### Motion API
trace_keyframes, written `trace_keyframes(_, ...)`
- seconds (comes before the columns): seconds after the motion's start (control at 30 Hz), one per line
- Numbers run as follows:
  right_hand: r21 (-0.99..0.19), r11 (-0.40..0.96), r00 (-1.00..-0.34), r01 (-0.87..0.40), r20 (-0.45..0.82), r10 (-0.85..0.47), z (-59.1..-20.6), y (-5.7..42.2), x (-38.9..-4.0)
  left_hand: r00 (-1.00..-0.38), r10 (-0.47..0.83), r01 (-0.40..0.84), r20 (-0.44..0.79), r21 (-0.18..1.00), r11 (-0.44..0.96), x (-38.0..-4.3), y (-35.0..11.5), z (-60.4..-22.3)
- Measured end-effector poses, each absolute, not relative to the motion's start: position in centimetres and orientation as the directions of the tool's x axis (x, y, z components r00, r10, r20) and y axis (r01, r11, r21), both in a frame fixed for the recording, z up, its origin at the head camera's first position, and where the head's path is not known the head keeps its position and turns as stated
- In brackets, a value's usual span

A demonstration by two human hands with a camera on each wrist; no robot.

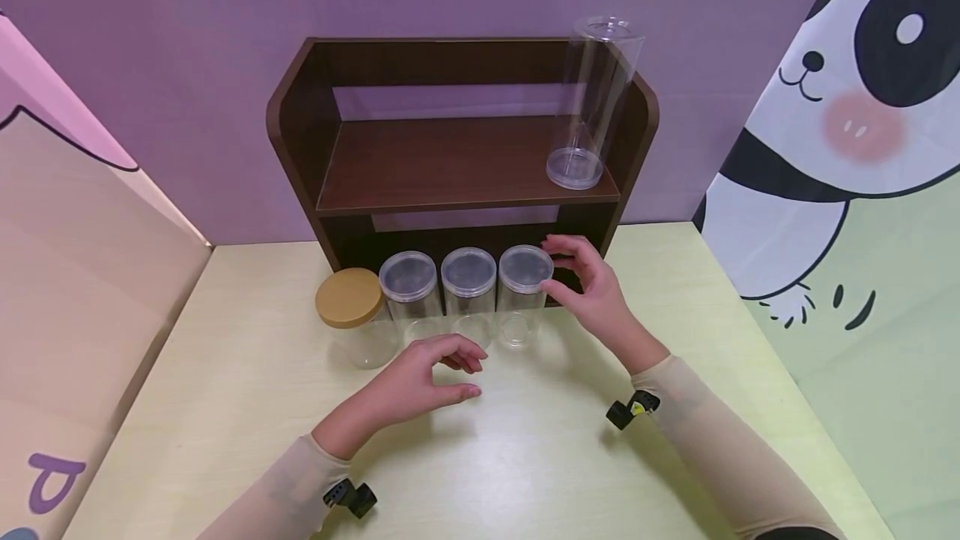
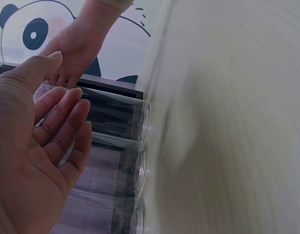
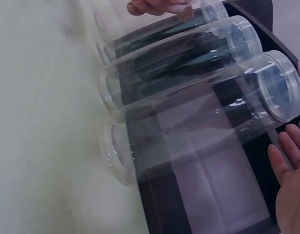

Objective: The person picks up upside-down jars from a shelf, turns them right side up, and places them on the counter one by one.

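Note:
Three clear jars with translucent lids stand side by side on the table: a right jar (image 1: 526,268), a middle jar (image 1: 468,272) and a left jar (image 1: 408,277). My right hand (image 1: 592,294) is at the right jar's lid, thumb and fingers spread along its right side. In the right wrist view, those fingers (image 3: 291,144) lie beside the lid, not wrapped around it. My left hand (image 1: 423,382) hovers in front of the jars, fingers loosely bent, holding nothing. A clear jar with a tan lid (image 1: 349,298) stands at the row's left end.
Behind the jars stands a dark brown two-level shelf (image 1: 450,161). A tall clear cylinder (image 1: 592,107) stands upright on its upper board, at the right end. The pale table (image 1: 517,457) runs up to printed cloth walls on both sides.

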State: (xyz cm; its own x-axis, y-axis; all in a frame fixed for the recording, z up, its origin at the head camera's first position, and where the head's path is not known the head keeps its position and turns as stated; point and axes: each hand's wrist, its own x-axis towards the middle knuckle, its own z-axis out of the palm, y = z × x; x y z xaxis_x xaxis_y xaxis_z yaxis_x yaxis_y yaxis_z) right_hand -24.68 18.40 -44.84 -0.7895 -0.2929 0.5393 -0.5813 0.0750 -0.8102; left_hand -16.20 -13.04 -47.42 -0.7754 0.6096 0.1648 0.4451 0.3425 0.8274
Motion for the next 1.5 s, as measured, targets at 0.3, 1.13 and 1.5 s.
trace_keyframes(0.3,-0.760,0.115,-0.767,-0.640,0.624,-0.148,-43.3,19.5,-24.5,-0.772,0.611,0.449,0.173,0.830,0.332,-16.2,-13.0,-47.5)
trace_keyframes(1.13,-0.761,0.270,-0.730,-0.589,0.645,0.227,-37.4,21.9,-27.3,-0.766,0.615,0.466,0.189,0.822,0.327,-16.3,-12.7,-47.2)
trace_keyframes(1.5,-0.803,0.326,-0.768,-0.499,0.583,0.264,-36.9,21.6,-27.8,-0.763,0.618,0.467,0.189,0.823,0.324,-16.3,-12.5,-47.0)
